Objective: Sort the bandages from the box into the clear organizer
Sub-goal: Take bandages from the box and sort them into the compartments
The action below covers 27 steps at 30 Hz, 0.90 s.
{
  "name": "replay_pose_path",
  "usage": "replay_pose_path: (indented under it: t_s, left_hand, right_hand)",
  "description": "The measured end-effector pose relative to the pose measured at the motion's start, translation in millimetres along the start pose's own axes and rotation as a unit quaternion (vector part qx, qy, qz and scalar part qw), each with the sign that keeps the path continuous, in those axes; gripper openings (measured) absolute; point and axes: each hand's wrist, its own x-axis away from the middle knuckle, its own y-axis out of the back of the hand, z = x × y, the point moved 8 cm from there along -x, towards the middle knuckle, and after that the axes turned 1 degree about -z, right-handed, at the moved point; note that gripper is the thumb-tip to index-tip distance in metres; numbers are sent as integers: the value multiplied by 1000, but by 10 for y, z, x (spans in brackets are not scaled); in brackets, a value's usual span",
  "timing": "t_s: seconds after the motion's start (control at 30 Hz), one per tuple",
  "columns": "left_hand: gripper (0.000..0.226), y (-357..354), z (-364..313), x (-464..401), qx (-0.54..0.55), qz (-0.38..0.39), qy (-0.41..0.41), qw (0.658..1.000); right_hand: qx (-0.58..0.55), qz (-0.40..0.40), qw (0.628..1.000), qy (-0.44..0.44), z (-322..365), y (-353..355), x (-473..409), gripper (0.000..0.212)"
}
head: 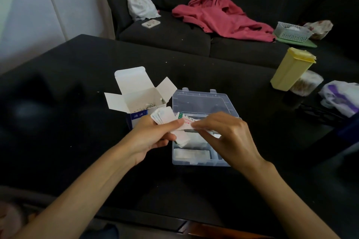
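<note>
Above the half-hidden organizer (202, 103), left hand (153, 137) gripping fanned bandages (162, 115), right hand (227, 134) pinching one.

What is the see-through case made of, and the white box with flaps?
The see-through case looks like hard, glossy clear plastic: you can see through its lid. The white box looks like thin matte cardboard: its flaps fold along sharp creases.
</note>
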Motion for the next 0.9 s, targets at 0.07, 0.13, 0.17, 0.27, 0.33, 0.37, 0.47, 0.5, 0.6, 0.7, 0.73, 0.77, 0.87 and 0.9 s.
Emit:
replay_pose_path:
  t_s: [0.07, 0.13, 0.17, 0.27, 0.33, 0.37, 0.47, 0.5, 0.6, 0.7, 0.73, 0.77, 0.87, 0.9]
  left_hand:
    - [16, 19, 21, 7, 21, -5, 10, 1000]
    - [16, 16, 28, 21, 22, 0, 16, 1000]
    - [17, 12, 30, 29, 19, 5, 16, 1000]
    - [23, 18, -1, 31, 3, 19, 7, 1000]
    - [22, 68, -40, 19, -22, 6, -15, 1000]
    - [20, 111, -68, 15, -39, -11, -34, 999]
    - [9, 254, -182, 30, -70, -80, -107, 989]
    - [8, 295, -210, 38, -68, -101, -125, 985]
    - [11, 386, -232, 32, -60, -144, -136, 978]
    - [9, 407, -220, 13, -59, -141, -131, 979]
    - [9, 406, -216, 8, -59, -135, -130, 980]
    - [9, 401, -212, 8, -58, -130, -130, 981]
    - [8, 395, -203, 15, -52, -120, -128, 983]
    - [9, 394, -200, 17, -50, -119, -127, 984]
  right_hand:
    - [-27, 30, 999, -6, -15, -32, 19, 23]
    - [-67, 30, 996, -45, -67, -18, 39, 23]
    - [-90, 20, 993, -69, -93, -2, 52, 21]
    - [-207, 10, 964, -165, -203, 25, 74, 14]
    - [-313, 61, 914, -251, -313, -18, 102, 13]
    - [-357, 89, 882, -293, -395, -45, 136, 12]
    - [-313, 178, 873, -329, -565, -97, 191, 12]
    - [-257, 216, 890, -308, -561, -146, 185, 12]
    - [-157, 282, 912, -252, -418, -380, 175, 13]
    - [-92, 262, 937, -213, -329, -485, 132, 13]
    - [-63, 248, 945, -204, -323, -490, 121, 10]
    - [-32, 239, 951, -195, -311, -489, 116, 7]
    - [80, 239, 953, -166, -240, -487, 85, 13]
    - [89, 238, 953, -164, -237, -451, 67, 18]
